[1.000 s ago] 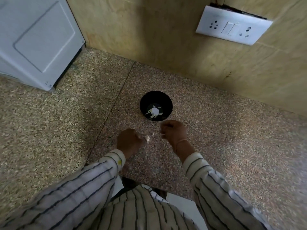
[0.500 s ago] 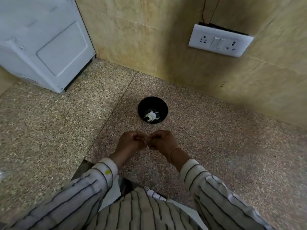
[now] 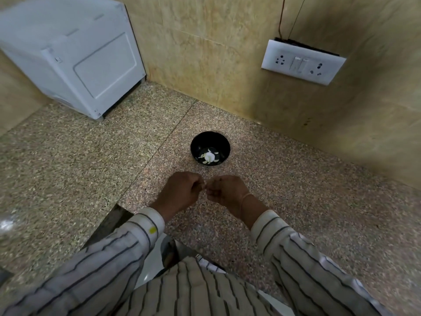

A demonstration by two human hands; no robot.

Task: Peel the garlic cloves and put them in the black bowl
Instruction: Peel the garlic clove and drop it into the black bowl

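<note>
Now your left hand (image 3: 180,192) pinches the garlic clove (image 3: 206,189) (almost hidden between the fingertips), your right hand (image 3: 226,192) pinching its other side, near the black bowl (image 3: 198,142); a hard pull could flick it onto the surface (image 3: 296,201).

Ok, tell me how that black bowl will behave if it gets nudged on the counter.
The black bowl looks small and holds only a few garlic pieces, so it is probably light and would slide on the smooth stone counter. Its rounded wall narrows downward, so a push at the rim might tip it.
</note>
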